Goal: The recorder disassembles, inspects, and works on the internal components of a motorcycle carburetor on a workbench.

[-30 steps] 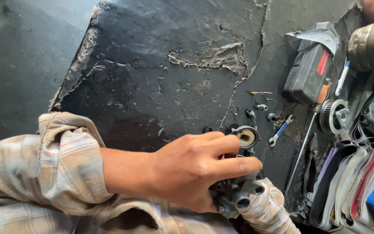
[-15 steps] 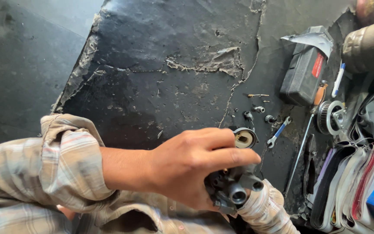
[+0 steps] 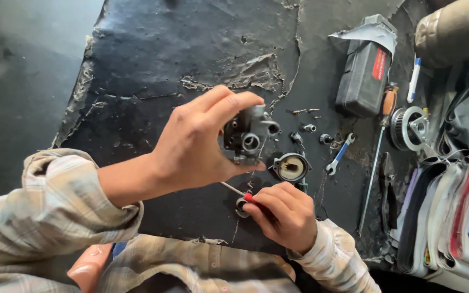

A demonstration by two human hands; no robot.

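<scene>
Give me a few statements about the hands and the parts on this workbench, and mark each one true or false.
1. The left hand holds a grey metal engine part up off the bench. True.
2. The right hand is empty. False: it grips a red-handled tool with a thin metal shaft.
3. A small blue wrench lies on the black work surface. True.
4. The long screwdriver is held in a hand. False: it lies on the bench, right of the wrench.
5. A round cup-shaped part lies near the right hand. True.
</scene>
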